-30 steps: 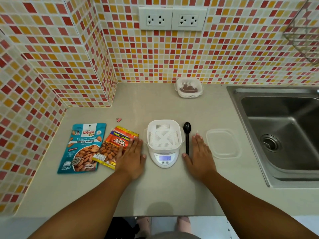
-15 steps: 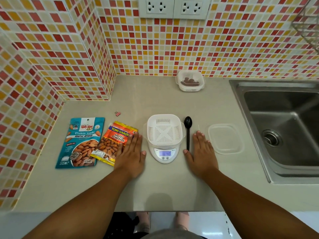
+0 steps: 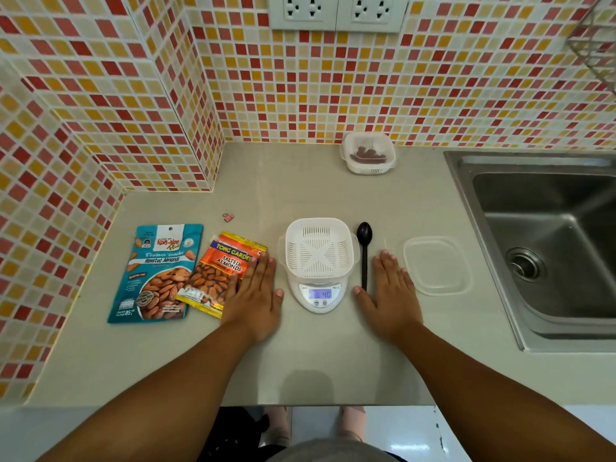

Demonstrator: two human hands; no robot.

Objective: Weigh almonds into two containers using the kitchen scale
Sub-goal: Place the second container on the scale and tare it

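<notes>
on beige counter [image 3: 186, 358], sink [image 3: 546, 248] right, mosaic-tiled walls [image 3: 433, 95] behind.

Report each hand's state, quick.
Left hand: open, flat, fingers resting on the salted almonds bag.
Right hand: open, flat on the counter, holding nothing.

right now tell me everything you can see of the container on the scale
The white container is a square, round-cornered plastic basket with slotted walls and a slotted floor crossed by an X. It sits upright and empty inside a clear outer tub on the kitchen scale, whose lit display shows below it. The black spoon lies just to its right; neither hand touches it.
</notes>
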